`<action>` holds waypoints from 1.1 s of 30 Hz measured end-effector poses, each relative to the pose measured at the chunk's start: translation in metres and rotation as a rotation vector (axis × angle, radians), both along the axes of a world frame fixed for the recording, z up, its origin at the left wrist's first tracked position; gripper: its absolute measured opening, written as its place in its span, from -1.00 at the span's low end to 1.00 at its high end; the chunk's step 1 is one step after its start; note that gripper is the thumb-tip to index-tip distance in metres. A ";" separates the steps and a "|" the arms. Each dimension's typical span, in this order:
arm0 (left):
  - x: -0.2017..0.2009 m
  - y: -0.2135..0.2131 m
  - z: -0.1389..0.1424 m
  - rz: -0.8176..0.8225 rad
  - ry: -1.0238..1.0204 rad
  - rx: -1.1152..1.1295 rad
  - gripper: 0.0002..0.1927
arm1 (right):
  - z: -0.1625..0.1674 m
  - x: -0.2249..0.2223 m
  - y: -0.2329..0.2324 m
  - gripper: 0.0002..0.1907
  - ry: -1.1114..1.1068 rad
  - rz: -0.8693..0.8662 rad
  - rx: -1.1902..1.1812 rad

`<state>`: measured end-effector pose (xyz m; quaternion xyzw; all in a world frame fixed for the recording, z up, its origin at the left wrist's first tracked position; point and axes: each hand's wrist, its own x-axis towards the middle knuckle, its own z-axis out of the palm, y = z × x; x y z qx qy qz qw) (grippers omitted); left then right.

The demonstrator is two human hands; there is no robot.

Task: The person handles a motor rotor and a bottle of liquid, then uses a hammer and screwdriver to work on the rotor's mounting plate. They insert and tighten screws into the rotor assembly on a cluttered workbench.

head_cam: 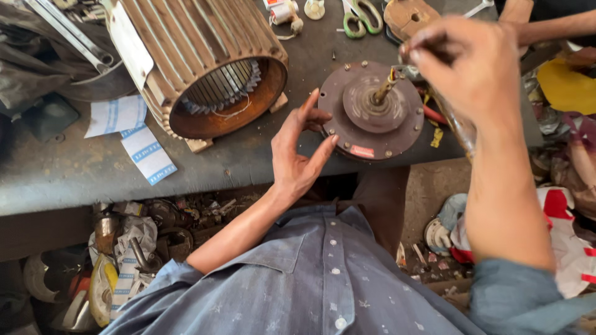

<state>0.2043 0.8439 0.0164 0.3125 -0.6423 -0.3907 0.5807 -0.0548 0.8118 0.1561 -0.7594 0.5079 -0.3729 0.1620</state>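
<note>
Brown and dusty, the round metal motor end cover (371, 111) lies flat at the near edge of the dark grey table (74, 180), its stubby shaft with coloured wires (385, 88) sticking up from the centre. The person's left hand (297, 155) rests against the cover's left rim, the grip wide, fingers spread and only the fingertips (333, 140) touching the metal. The right hand (469, 65) hovers above the cover's far right side, fingers pinched narrow around a thin dark tool or wire end; what exactly it pinches cannot be told.

Part of the cover appears to overhang the table's edge, so a sideways push from the right hand could likely slide it off onto the cluttered floor, since the left hand only steadies it lightly. The wires at the shaft look thin; a pull at an angle could strain or snap them. A slip of the pinched piece could also jab the left fingertips, which sit close by.

Behind, a large ribbed rust-brown motor housing (205, 62) lies on its side, near white and blue paper slips (139, 146), well apart from green-handled scissors (363, 15).
</note>
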 end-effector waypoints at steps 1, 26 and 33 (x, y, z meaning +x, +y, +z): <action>-0.001 0.001 0.002 -0.055 0.071 0.034 -0.23 | 0.001 0.006 0.019 -0.90 -0.065 0.000 0.007; -0.002 0.031 -0.003 -0.409 0.604 0.441 -0.30 | -0.057 0.085 0.105 -0.82 -0.174 0.021 0.069; -0.004 0.030 -0.010 -0.440 0.708 0.504 -0.36 | -0.071 0.085 0.104 -0.83 0.021 -0.012 -0.215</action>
